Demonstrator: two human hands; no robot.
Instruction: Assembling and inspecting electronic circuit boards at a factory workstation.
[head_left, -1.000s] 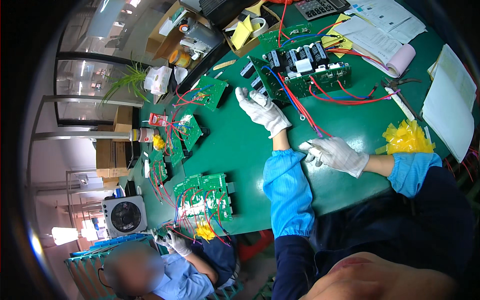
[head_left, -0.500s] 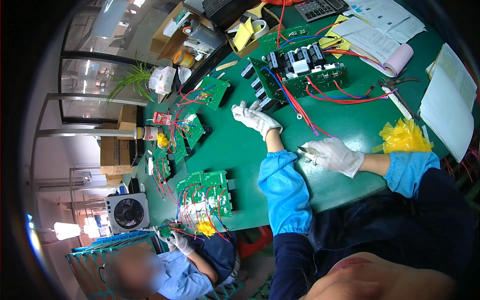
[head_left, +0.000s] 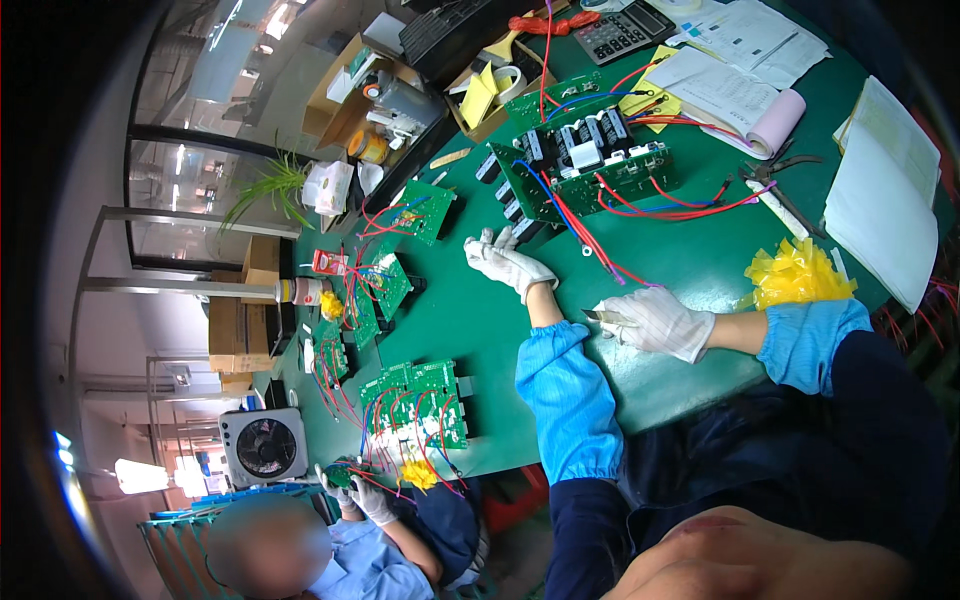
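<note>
My left hand (head_left: 508,264), in a white glove, is just above the green table, near the lower corner of a circuit board assembly (head_left: 585,165). Its fingers are loosely bent and slightly apart, and I see nothing in them. The assembly has upright green boards, black block-shaped parts and red and blue wires. My right hand (head_left: 660,324), also gloved, is closed around a small dark tool with a pointed metal tip (head_left: 598,316); its exact kind is unclear. Red wires (head_left: 590,245) trail from the assembly between the two hands.
Pliers (head_left: 775,172) and a bundle of yellow strips (head_left: 800,275) lie to the right, by papers (head_left: 885,190). Several wired circuit boards (head_left: 415,400) line the left side. A co-worker's gloved hands (head_left: 365,495) handle a board. A calculator (head_left: 625,32) sits at the back.
The whole view has shifted slightly, with the assembly a little farther left and lower. Both hands keep nearly the same pose; the pointed tool in my right hand has turned slightly.
</note>
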